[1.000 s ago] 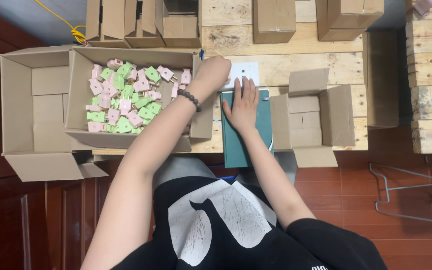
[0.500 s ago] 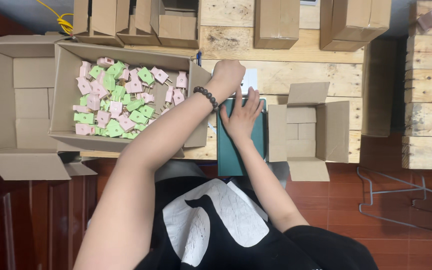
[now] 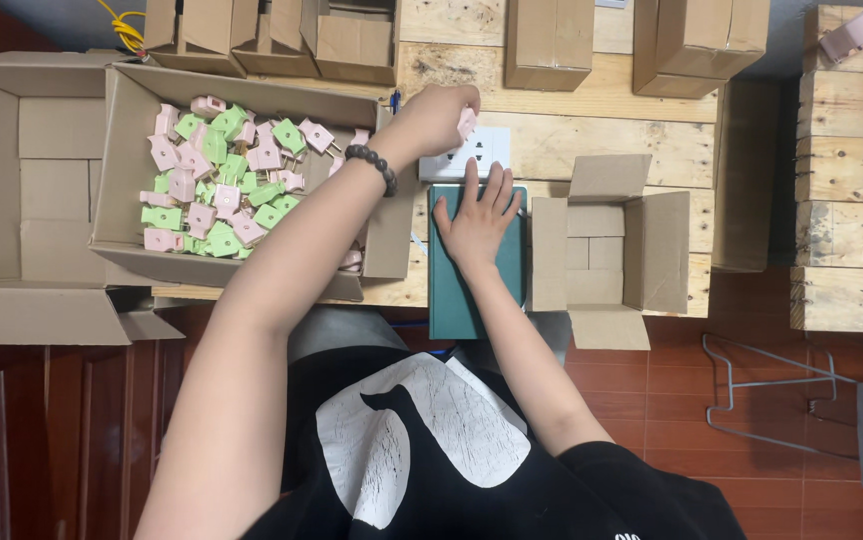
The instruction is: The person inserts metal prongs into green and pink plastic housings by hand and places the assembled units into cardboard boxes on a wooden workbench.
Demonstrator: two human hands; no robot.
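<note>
While pinching a pink plug (image 3: 467,122) over white socket (image 3: 468,152), left hand (image 3: 435,117); right hand (image 3: 477,222) flat, fingers spread, on green box (image 3: 452,295); plug carton (image 3: 132,120) alongside.

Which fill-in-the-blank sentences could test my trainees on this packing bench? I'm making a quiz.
1. The left hand holds a ____ plug over the white socket.
2. The right hand lies flat on a ____ book.
3. The box of plugs holds pink and ____ pieces.

Missing: pink; green; green
</note>
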